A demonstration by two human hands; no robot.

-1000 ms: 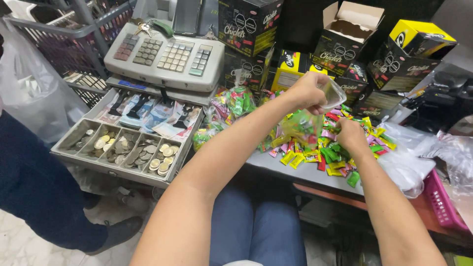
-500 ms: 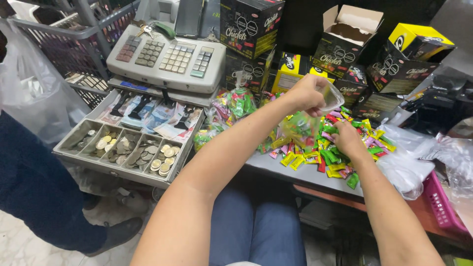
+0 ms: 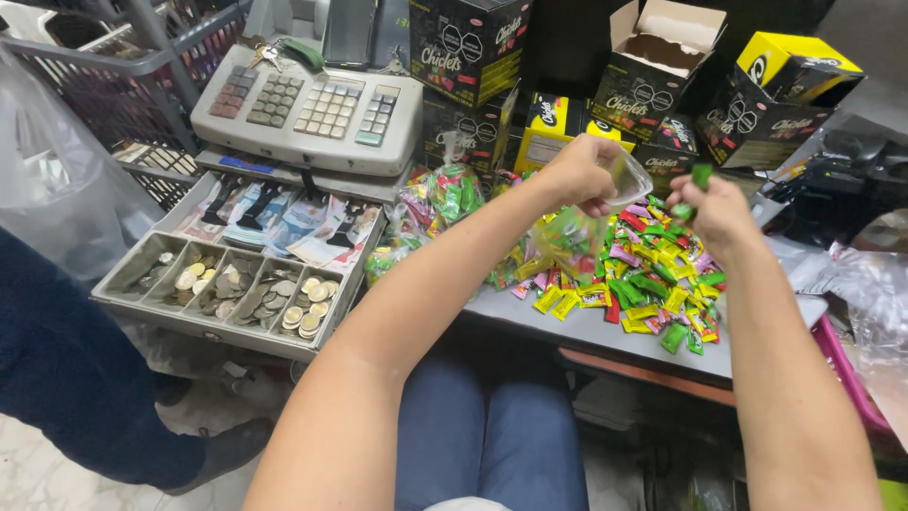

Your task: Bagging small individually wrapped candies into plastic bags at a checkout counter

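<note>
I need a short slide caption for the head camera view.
Left hand holds a clear bag; right hand lifts green candy above it.

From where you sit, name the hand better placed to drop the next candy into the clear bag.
Right. The right hand already pinches a green candy beside the clear bag, while the left hand grips the bag's mouth.

Clear bag [image 3: 605,213] blurred, green candy [image 3: 701,175] motion-smeared, basket [image 3: 113,66] cut off
</note>
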